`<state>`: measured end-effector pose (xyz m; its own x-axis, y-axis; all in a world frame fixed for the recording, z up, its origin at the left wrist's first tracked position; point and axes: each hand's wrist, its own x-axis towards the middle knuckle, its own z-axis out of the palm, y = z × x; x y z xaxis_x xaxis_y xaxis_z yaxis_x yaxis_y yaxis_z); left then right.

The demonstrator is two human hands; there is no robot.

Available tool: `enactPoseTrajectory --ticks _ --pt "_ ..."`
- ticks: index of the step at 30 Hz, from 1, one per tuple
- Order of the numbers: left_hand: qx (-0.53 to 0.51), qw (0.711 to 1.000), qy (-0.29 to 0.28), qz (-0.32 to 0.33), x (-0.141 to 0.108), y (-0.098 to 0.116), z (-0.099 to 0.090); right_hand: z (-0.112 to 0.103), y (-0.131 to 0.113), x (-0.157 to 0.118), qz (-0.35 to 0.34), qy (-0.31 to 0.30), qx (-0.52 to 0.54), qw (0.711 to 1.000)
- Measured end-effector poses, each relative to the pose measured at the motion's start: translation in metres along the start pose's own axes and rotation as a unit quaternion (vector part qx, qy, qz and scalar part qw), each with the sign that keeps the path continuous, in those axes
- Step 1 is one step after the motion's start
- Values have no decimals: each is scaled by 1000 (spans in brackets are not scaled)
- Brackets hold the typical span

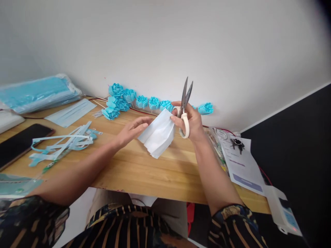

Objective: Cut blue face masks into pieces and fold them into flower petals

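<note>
I see the right hand (pixel 195 124) holding white-handled scissors (pixel 183 105) and pinching a pale sheet (pixel 161 136) above the wooden table (pixel 134 172). The left hand (pixel 131 131) is loosely spread beside the sheet, contact unclear. I judge this as sheet-positioning; any cut needs a steady left grip.

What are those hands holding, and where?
The right hand holds the scissors by the white handles and the pale sheet by its upper end. Whether the left hand grips the sheet is unclear.

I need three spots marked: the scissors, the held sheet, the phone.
Scissors (pixel 183 101): head view, metal blades above the white handles.
Held sheet (pixel 160 132): head view, middle of its pale face.
Phone (pixel 22 144): head view, dark screen.
</note>
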<state>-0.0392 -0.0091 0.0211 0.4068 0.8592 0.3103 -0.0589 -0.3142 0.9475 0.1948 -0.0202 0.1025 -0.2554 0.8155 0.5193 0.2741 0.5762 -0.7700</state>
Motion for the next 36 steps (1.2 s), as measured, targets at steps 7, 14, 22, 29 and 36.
enactPoseTrajectory --ticks 7,14,22,29,36 --pt "-21 1000 -2 -3 -4 5 6 35 -18 14 -50 -74 -104 991" --pt "54 992 25 -111 -7 1 12 42 -18 14 -90 -104 -154 979" --pt "7 986 -37 -160 -6 -4 9 23 -17 14 -68 -63 -137 986" --pt "-43 986 -36 -155 -8 0 15 38 -13 14 -71 -86 -132 985" --pt "-158 971 132 -119 -3 0 12 39 -19 14 -37 38 -47 998"
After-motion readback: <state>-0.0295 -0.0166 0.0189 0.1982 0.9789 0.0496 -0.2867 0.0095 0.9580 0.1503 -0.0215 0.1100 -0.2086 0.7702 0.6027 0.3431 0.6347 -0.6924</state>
